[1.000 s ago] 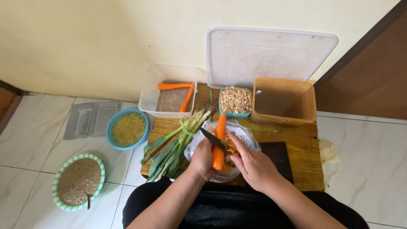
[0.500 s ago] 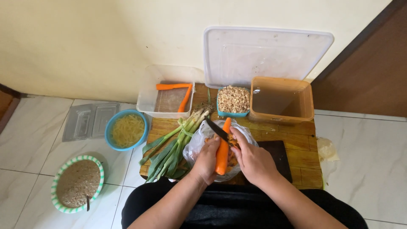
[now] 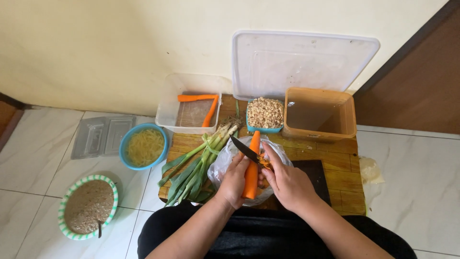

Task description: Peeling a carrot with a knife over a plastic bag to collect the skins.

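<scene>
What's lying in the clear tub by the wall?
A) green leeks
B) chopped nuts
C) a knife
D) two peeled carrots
D: two carrots lie in the clear tub; the leeks are on the wooden board, and the knife is in the right hand.
</scene>
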